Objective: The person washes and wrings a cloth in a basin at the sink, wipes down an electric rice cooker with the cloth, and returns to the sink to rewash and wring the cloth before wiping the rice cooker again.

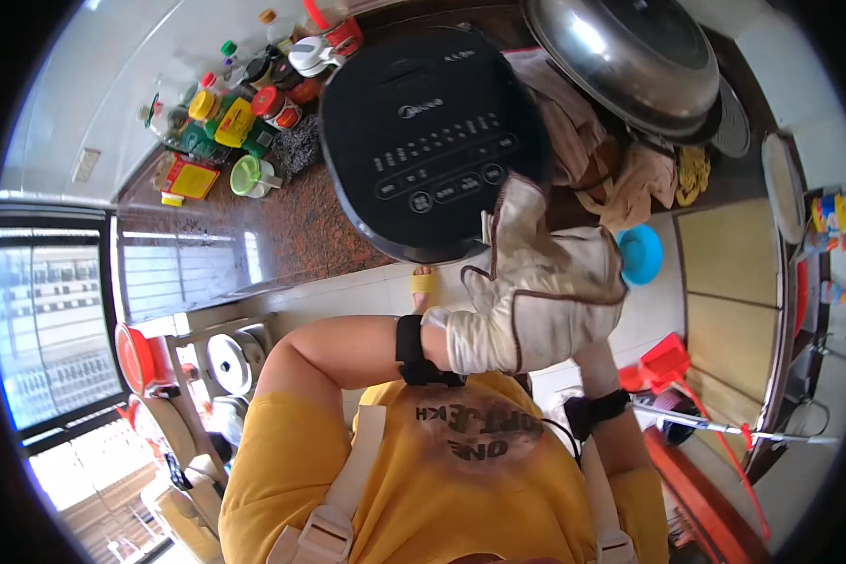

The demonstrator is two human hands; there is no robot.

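Note:
A bulky off-white cloth glove with brown trim [564, 324] covers my left hand [545, 305], so its fingers cannot be made out. One flap of the cloth rises beside the front edge of a round black cooker [423, 132] with a touch panel. My right forearm comes up from the lower right, and my right hand is hidden behind the glove cloth. Black straps circle both wrists. What either hand grips, if anything, does not show.
Bottles and jars [221, 117] stand at the back left of the speckled counter [301, 221]. A large metal lid [630, 56] and crumpled cloths [573, 122] lie at the right. A blue bowl [641, 255] and a red dustpan [665, 361] are lower right.

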